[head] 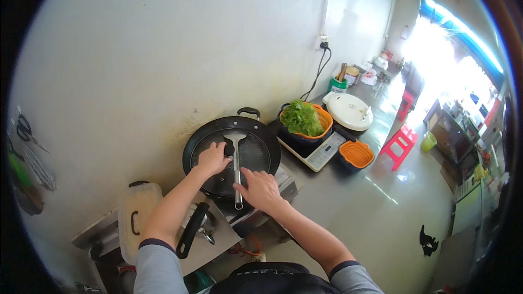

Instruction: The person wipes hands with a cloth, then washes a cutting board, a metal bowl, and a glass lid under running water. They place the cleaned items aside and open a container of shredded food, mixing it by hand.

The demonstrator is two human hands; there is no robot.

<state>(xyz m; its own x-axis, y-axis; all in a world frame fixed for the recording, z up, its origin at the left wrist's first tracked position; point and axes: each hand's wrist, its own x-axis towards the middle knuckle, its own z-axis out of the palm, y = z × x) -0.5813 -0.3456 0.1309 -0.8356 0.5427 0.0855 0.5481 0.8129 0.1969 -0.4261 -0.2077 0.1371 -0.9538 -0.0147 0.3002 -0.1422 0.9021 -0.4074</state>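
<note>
A black two-handled pan (188, 147) stands before me on a stove. Inside its rim lies what looks like a glass lid (257, 157), with a black knob (229, 149) near its middle. My left hand (213, 159) has its fingers and thumb at this knob. Across the lid rests a metal spatula (236, 163), its blade toward the wall and its handle end over the pan's near rim. Beside that handle is my right hand (261, 190), fingers spread, the thumb tip at the handle; whether it touches is hard to tell.
Right of the pan, an orange basket of lettuce (301, 118) sits in a dark pot on an induction cooker (322, 153). Nearby are an orange strainer (356, 154) and a white-lidded appliance (349, 111). A pressure cooker handle (194, 228) and plastic box (139, 216) are at left.
</note>
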